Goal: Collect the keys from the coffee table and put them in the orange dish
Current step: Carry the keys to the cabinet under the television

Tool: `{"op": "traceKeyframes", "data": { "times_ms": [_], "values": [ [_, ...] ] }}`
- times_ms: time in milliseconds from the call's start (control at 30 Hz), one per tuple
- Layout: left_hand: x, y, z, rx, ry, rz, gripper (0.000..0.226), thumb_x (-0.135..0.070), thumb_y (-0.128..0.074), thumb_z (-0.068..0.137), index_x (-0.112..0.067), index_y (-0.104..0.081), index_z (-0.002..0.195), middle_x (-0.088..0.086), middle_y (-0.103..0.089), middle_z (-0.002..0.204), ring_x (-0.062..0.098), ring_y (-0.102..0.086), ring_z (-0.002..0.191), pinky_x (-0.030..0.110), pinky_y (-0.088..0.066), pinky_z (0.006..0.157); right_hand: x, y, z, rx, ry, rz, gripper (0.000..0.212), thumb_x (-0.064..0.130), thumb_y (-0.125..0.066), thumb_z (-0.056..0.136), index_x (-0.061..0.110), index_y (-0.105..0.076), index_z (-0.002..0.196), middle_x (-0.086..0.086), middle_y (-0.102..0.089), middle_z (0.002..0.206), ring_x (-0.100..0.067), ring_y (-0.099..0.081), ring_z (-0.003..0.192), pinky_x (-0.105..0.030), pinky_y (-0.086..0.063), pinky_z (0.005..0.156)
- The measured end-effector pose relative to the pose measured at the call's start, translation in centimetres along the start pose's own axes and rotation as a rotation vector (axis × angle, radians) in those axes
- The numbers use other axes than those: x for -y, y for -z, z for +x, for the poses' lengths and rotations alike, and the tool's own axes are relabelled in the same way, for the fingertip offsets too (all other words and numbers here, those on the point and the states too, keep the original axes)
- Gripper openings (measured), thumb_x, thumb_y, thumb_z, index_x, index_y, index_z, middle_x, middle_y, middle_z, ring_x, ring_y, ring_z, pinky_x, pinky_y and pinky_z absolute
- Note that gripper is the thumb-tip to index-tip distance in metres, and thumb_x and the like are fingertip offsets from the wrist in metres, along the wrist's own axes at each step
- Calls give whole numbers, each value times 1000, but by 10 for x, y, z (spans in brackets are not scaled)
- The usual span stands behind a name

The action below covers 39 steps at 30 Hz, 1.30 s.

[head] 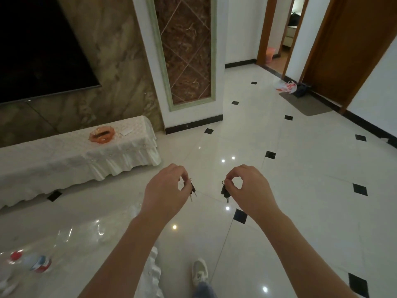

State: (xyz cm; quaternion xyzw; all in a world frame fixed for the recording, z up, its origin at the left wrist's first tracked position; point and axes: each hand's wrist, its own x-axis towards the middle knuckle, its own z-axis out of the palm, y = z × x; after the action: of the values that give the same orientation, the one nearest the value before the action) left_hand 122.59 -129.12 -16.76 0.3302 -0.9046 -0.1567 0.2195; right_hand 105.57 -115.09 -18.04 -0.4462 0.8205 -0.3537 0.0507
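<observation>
My left hand (166,191) pinches a small bunch of dark-headed keys (192,190) by its ring; the keys hang down over the floor. My right hand (250,186) pinches a second bunch of dark keys (225,192) the same way. Both hands are held out in front of me at mid-frame, a short gap between them. The orange dish (102,135) stands far off to the upper left, on a low cabinet (53,162) draped in white cloth, with something dark lying inside it.
The glass-topped coffee table (75,250) lies at the lower left, with a red-and-white can (41,264) and other blurred items on it. A dark television (38,46) hangs above the cabinet. Glossy white tile floor (300,179) spreads right toward wooden doors and a grey mat (306,104).
</observation>
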Motion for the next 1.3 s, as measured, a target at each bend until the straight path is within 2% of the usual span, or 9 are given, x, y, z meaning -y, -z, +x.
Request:
{"op": "traceKeyframes", "data": {
  "times_ms": [133,300,433,567,733,900,1133,1300],
  "values": [
    [31,-19,54,-15,42,-27,16,-32,-61,85,-34,-50,74,-17,-52,77,3,-53,75,18,-40,62,-1,-19,64,34,18,-19,8,31,-60,85,31,-61,77,18,-59,84,6,-46,86,-8,-34,66],
    [58,-36,139,-26,30,-42,16,-29,-63,86,-31,-50,77,-15,-52,76,4,-54,68,15,-41,59,4,-33,155,30,45,-70,6,30,-61,85,28,-63,79,17,-60,84,0,-48,87,-9,-32,69],
    [79,-36,196,-29,31,-52,14,-30,-62,87,-31,-51,78,-15,-52,79,5,-55,74,17,-43,62,12,-50,215,17,85,-69,6,29,-61,84,28,-63,78,16,-61,85,-2,-49,87,-11,-34,71],
    [105,-33,234,-47,81,-31,13,-30,-62,87,-31,-52,79,-17,-53,81,5,-54,76,13,-37,61,13,-75,262,65,111,-58,5,29,-62,85,27,-63,81,15,-62,86,-3,-50,87,-9,-34,69],
    [133,-39,284,-58,154,17,15,-29,-63,87,-29,-52,78,-14,-53,79,5,-55,72,15,-41,61,6,-103,335,112,165,-21,5,29,-63,86,26,-65,84,14,-63,89,-1,-47,85,-5,-32,69],
    [140,-55,347,-106,221,68,13,-30,-62,87,-27,-54,78,-12,-55,80,7,-54,74,11,-34,60,-10,-121,416,164,225,44,4,31,-62,85,29,-62,82,13,-63,90,-4,-49,87,-11,-32,71],
    [152,-55,420,-202,351,111,12,-28,-65,86,-28,-54,81,-13,-55,81,7,-54,74,13,-40,61,-18,-140,533,279,344,76,5,31,-64,85,29,-62,81,15,-60,89,-5,-51,89,-20,-37,77],
    [181,-44,416,-277,569,184,14,-30,-65,84,-30,-53,78,-15,-55,80,4,-54,71,13,-40,59,15,-187,572,418,479,104,4,31,-67,83,29,-64,82,14,-61,88,-5,-52,85,-14,-34,69]
  ]
}}
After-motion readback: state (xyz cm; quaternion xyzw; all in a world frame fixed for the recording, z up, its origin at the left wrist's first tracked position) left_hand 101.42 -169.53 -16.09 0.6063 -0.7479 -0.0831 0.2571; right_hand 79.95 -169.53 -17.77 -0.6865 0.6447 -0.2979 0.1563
